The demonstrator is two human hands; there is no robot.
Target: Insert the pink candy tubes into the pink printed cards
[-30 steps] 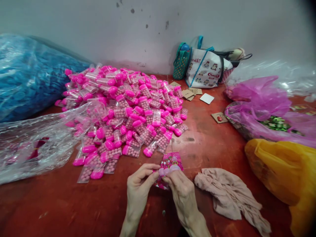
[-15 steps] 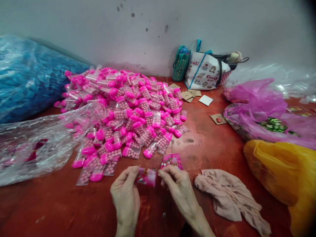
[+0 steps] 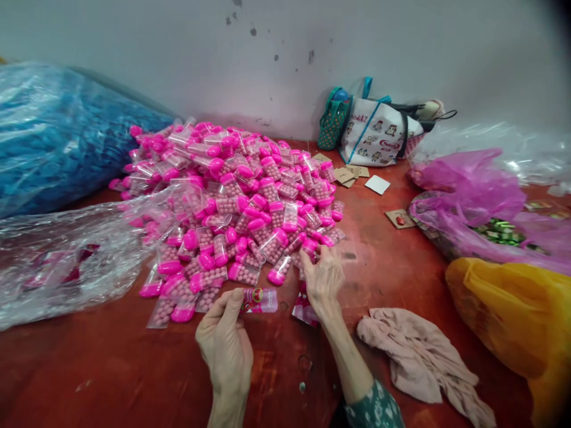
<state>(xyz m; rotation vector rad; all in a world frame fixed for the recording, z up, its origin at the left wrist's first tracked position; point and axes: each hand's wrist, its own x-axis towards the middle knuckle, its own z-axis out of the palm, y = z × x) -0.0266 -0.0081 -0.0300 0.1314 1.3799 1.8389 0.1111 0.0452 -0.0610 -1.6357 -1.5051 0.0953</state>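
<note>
Hands low centre over a red table (image 3: 383, 267). L hand (image 3: 225, 351) sits at 6 o'clock of the view, fingers curled in, thumb + forefinger nipped on the left end of a labelled bottle (image 3: 259, 300). That bottle lies sideways and sticks out toward 3 o'clock from the fingertips, just short of the pile's near edge.

R hand (image 3: 323, 279) is at 2 o'clock from the L one, palm down, fingers (image 3: 308, 260) loosely spread and bent, tips touching the near edge of the bottle pile (image 3: 250, 196). Can't tell if it has hold of one. At its 7 o'clock a pink sticker sheet (image 3: 302, 310) lies flat, partly hidden by the wrist. Green patterned sleeve (image 3: 375, 410) shows at the bottom edge.

The pile, clear bottles w/ pink caps and pink balls inside, fills 11 to 12 o'clock from the hands.

- Clear plastic bag (image 3: 66, 261): 9 o'clock, draped over the pile's left edge.
- Blue bag (image 3: 57, 148): 10 o'clock, behind it.
- Tote bag (image 3: 379, 134) + green woven bag (image 3: 332, 122): 1 o'clock, against the wall.
- Cardboard cards (image 3: 348, 174): btw pile and tote.
- Beige cloth (image 3: 419, 362): 4 o'clock, near the R forearm.
- Yellow bag (image 3: 513, 321): 3 to 4 o'clock.
- Purple bag (image 3: 473, 196): 2 o'clock, green wrapped bits inside.
</note>
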